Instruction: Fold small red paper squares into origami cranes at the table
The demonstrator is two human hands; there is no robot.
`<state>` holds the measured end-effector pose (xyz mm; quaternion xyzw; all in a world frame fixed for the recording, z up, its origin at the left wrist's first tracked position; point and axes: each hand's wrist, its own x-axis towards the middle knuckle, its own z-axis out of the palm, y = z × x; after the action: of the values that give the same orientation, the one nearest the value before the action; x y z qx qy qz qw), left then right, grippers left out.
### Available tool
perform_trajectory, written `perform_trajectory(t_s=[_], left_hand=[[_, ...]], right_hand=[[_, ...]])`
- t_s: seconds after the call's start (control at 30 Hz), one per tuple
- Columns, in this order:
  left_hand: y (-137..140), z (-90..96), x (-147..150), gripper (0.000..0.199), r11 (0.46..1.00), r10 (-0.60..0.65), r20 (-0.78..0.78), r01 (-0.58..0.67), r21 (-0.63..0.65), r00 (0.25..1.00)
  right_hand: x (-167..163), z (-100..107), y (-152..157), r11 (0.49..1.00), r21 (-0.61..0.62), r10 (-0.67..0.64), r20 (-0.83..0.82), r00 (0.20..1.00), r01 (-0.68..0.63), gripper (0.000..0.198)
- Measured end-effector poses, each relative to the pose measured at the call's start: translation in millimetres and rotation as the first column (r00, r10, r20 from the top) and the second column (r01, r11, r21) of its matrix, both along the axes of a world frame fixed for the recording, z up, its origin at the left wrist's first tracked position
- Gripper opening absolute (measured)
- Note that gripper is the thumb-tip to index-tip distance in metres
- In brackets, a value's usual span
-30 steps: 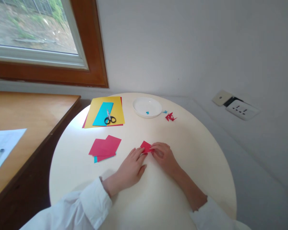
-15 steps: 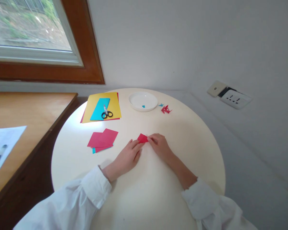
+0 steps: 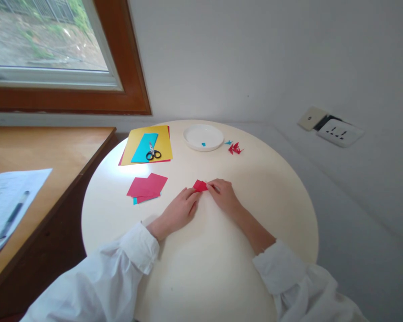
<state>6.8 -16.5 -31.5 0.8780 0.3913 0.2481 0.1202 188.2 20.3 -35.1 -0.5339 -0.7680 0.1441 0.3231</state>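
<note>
A small folded piece of red paper (image 3: 199, 185) lies on the white round table between my hands. My left hand (image 3: 179, 208) rests on the tabletop, its fingertips pressing the paper's near left edge. At the right corner, the thumb and forefinger of my right hand (image 3: 224, 195) pinch the paper. To the left is a loose stack of red paper squares (image 3: 147, 185), with a blue sheet (image 3: 135, 201) peeking out beneath. Tiny red folded paper figures (image 3: 235, 148) sit beyond my right hand, beside a blue one (image 3: 228, 142).
A white plate (image 3: 203, 147) at the back holds a small blue paper piece. Black-handled scissors (image 3: 153, 154) lie on blue paper over yellow sheets (image 3: 166, 145). On the wooden desk (image 3: 70, 147) at left are printed pages and a pen (image 3: 13, 214). Walls border the table.
The whole view has shifted slightly. On the red paper, a raised flap or fold now shows at its top edge, where it looked flatter before. Both hands stay at the paper.
</note>
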Motion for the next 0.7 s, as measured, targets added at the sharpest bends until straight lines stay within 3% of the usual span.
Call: perform_trajectory(t_s=[0.33, 0.7], left_hand=[[2.6, 0.3, -3.0, 0.034, 0.997, 0.052, -0.04, -0.054, -0.063, 0.998], [0.8, 0.8, -4.9, 0.036, 0.991, 0.137, -0.134, -0.136, 0.018, 0.981]], right_hand=[[-2.0, 1.4, 4.5, 0.999, -0.039, -0.031, 0.143, 0.989, 0.037, 0.017], [0.1, 5.4, 2.8, 0.998, -0.056, 0.002, 0.187, 0.982, 0.009, 0.017]])
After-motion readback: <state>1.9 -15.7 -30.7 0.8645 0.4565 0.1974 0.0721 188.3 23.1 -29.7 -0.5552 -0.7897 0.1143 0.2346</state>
